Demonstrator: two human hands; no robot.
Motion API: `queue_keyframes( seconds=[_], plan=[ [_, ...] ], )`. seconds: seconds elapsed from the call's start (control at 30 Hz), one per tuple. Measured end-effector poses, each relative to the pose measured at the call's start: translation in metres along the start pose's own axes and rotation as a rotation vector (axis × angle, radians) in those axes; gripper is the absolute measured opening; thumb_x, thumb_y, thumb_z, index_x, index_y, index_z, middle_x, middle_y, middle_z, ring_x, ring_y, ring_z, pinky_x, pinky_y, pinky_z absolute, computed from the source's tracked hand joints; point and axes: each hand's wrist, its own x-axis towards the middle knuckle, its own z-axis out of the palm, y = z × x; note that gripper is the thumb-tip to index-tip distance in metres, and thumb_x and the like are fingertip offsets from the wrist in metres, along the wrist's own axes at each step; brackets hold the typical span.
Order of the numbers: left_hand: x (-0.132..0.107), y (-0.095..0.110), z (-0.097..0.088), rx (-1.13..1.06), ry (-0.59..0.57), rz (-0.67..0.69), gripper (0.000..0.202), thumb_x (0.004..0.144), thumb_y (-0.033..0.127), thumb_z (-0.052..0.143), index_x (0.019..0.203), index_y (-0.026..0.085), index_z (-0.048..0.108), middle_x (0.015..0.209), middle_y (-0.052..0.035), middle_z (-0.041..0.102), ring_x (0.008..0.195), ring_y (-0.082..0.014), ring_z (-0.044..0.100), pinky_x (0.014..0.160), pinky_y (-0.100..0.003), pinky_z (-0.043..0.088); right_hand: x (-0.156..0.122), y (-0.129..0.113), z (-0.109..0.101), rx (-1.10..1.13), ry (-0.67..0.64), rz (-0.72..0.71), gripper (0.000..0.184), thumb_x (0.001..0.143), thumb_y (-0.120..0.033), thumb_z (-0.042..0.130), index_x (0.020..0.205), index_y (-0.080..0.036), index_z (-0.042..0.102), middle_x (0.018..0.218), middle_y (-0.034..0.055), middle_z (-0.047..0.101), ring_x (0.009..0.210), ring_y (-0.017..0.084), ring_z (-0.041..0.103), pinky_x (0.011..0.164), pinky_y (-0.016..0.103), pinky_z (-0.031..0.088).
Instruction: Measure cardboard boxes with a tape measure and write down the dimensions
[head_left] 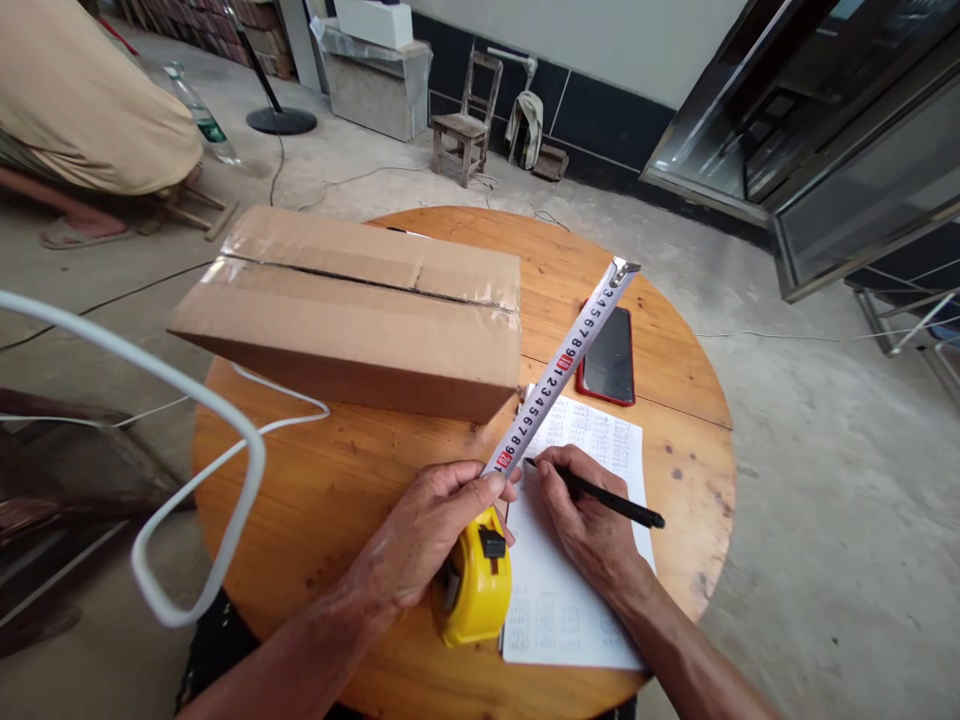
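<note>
Left hand (pixel 439 510) and right hand (pixel 592 510) are both occupied, neither spread open. With the thumb laid along the near end of the white blade (pixel 546 392) and the fingers folded in from the other side, the left one grasps a yellow tape measure (pixel 484 595) close to where the blade leaves the case. That case sits at the near middle of the round wooden table (pixel 694 470), black button uppermost, just left of a handwritten paper (pixel 574 615). From there the blade's long axis runs diagonally from near left to far right, its metal hook (pixel 622 268) at the far end, crossing the paper's far left corner and overlapping the left edge of a red-edged phone (pixel 611 355). Curled over the paper, the right hand grips a black pen (pixel 619 502), tip aimed left beside the blade and tail toward the near right; whether the tip touches the paper cannot be told. On the far left is a taped cardboard box (pixel 360 310), its long axis running roughly left to right.
</note>
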Motion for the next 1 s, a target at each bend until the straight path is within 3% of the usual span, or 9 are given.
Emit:
queue_keyframes(
  seconds=[0.5,0.77,1.0],
  plan=[
    [0.0005,-0.0009,-0.0009,0.000,0.009,-0.005,0.024,0.085,0.038,0.056,0.080,0.017,0.064,0.060,-0.0023,0.065,0.054,-0.0126,0.057,0.064,-0.025,0.045,0.0004,0.0021,-0.0004,-0.008,-0.012,0.048,0.016,0.087,-0.021,0.049,0.075,-0.018,0.059,0.062,-0.0016,0.056,0.053,0.010,0.047,0.051,0.023,0.037],
    [-0.0006,0.0007,0.0006,0.027,0.023,-0.002,0.024,0.086,0.036,0.055,0.079,0.016,0.066,0.061,-0.0037,0.066,0.057,-0.0131,0.059,0.060,-0.022,0.043,-0.0039,0.0039,-0.0008,0.173,0.072,0.183,0.015,0.086,-0.026,0.052,0.075,-0.019,0.058,0.060,-0.0027,0.053,0.052,0.010,0.045,0.049,0.021,0.038],
    [0.0002,0.0019,0.0010,0.040,0.019,0.002,0.026,0.086,0.036,0.054,0.078,0.015,0.066,0.064,-0.0040,0.066,0.059,-0.0136,0.059,0.060,-0.023,0.043,-0.0019,0.0034,0.0001,0.141,0.060,0.148,0.014,0.086,-0.023,0.051,0.074,-0.018,0.058,0.060,-0.0030,0.052,0.052,0.009,0.044,0.049,0.021,0.037]
  ],
)
